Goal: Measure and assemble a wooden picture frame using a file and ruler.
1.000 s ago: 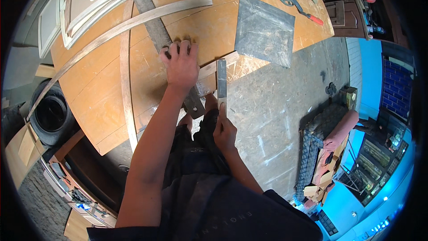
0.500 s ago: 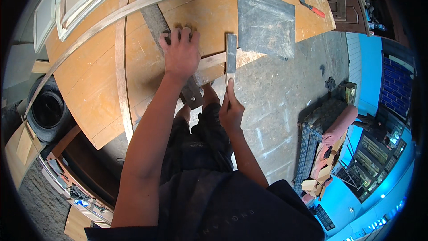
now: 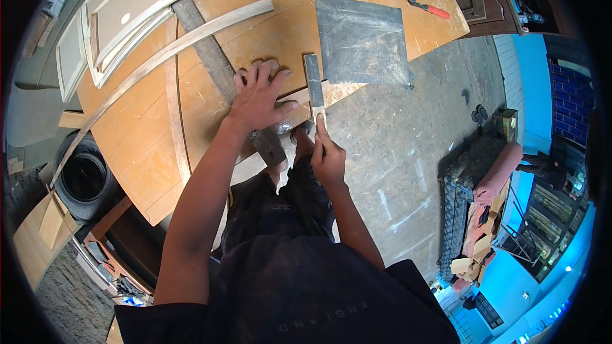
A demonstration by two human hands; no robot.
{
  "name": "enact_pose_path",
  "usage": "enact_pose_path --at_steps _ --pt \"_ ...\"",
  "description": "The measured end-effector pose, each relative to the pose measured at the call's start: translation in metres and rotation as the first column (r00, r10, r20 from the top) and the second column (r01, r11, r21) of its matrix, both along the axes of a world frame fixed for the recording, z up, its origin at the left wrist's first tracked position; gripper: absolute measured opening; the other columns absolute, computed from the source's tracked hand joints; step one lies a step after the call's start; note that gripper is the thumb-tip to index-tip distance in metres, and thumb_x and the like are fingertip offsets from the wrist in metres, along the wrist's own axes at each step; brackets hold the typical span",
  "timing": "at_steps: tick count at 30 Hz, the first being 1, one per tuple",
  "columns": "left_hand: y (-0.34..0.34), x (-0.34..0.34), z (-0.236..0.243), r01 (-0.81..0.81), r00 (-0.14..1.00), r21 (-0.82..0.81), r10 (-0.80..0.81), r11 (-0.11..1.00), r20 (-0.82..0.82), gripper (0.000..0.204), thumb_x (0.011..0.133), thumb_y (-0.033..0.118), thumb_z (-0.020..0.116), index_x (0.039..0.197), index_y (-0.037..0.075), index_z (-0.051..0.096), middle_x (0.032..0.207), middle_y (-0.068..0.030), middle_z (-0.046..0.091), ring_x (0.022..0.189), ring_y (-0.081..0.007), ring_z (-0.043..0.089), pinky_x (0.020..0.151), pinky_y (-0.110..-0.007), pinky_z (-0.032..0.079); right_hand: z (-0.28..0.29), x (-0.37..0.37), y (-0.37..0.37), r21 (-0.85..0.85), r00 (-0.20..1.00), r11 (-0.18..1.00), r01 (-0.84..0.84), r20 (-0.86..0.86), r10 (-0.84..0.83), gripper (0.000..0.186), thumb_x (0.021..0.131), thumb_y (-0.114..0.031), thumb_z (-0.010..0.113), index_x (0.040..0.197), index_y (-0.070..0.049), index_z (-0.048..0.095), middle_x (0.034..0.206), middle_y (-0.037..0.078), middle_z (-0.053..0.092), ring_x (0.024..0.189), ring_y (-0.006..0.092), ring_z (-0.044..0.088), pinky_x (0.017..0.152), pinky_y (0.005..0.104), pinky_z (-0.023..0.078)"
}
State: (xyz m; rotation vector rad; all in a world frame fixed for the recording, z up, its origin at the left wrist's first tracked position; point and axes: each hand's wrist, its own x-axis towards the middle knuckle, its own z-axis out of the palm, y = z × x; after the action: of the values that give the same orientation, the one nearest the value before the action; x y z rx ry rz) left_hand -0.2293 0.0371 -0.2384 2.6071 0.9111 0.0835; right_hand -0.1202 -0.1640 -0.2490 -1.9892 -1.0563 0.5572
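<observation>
Fingers spread, my left hand point(image 3: 258, 99) lies over a dark plank point(image 3: 213, 67) near the table's near edge, its thumb stretched toward a short pale wood strip point(image 3: 296, 97). The plank's near end sticks out past the edge. My right hand point(image 3: 328, 162) is closed around the pale end of a flat, straight tool point(image 3: 313, 79) with a dark bar, its index finger laid along it. The dark bar crosses the pale strip and points away from me. Its exact kind I cannot make out.
A dark square sheet point(image 3: 363, 41) lies at the right of the orange tabletop point(image 3: 127, 159). Beyond are clamps with a red handle point(image 3: 437, 11). Long pale strips point(image 3: 172, 57) and stacked panels point(image 3: 131, 19) occupy the left. Tyres point(image 3: 83, 175) and a couch point(image 3: 468, 191) flank the table.
The whole view has shifted a little. My left thumb has spread out from the fingers, and the left hand has turned slightly. My right hand keeps hold of the tool.
</observation>
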Motion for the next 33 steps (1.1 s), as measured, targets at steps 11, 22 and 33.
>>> enact_pose_path --at_steps 11,22,33 --pt "0.006 0.013 0.002 -0.171 0.984 -0.084 0.174 0.982 0.041 0.051 0.092 0.038 0.06 0.137 0.016 0.05 0.143 -0.0114 0.042 0.136 -0.0316 0.033 0.106 -0.054 0.023 -0.011 0.001 -0.004 0.005 1.0 1.0 0.005 -0.03 -0.005 0.053 0.092 -0.001 0.057 0.144 -0.011 0.052 0.097 0.028 0.067 0.076 0.041 0.068 0.065 0.0421 0.054" --pt "-0.005 0.046 -0.024 -0.331 0.942 0.28 0.332 0.901 0.045 0.037 0.098 0.029 0.046 0.13 0.012 0.054 0.142 -0.0142 0.048 0.129 -0.0387 0.042 0.099 -0.063 0.031 0.005 -0.01 -0.044 -0.163 0.997 0.986 0.047 0.073 -0.035 0.057 0.088 0.0 0.06 0.143 -0.015 0.054 0.073 0.015 0.066 0.065 0.0318 0.067 0.06 0.042 0.053" --pt "-0.004 0.048 -0.016 -0.303 0.953 0.306 0.29 0.903 0.089 0.039 0.094 0.028 0.052 0.13 0.012 0.055 0.138 -0.0131 0.05 0.127 -0.0371 0.046 0.099 -0.063 0.031 -0.014 0.043 0.038 -0.008 0.994 1.0 -0.015 0.111 0.015 0.055 0.093 -0.004 0.057 0.147 -0.012 0.049 0.073 0.023 0.064 0.059 0.0371 0.064 0.056 0.0411 0.051"
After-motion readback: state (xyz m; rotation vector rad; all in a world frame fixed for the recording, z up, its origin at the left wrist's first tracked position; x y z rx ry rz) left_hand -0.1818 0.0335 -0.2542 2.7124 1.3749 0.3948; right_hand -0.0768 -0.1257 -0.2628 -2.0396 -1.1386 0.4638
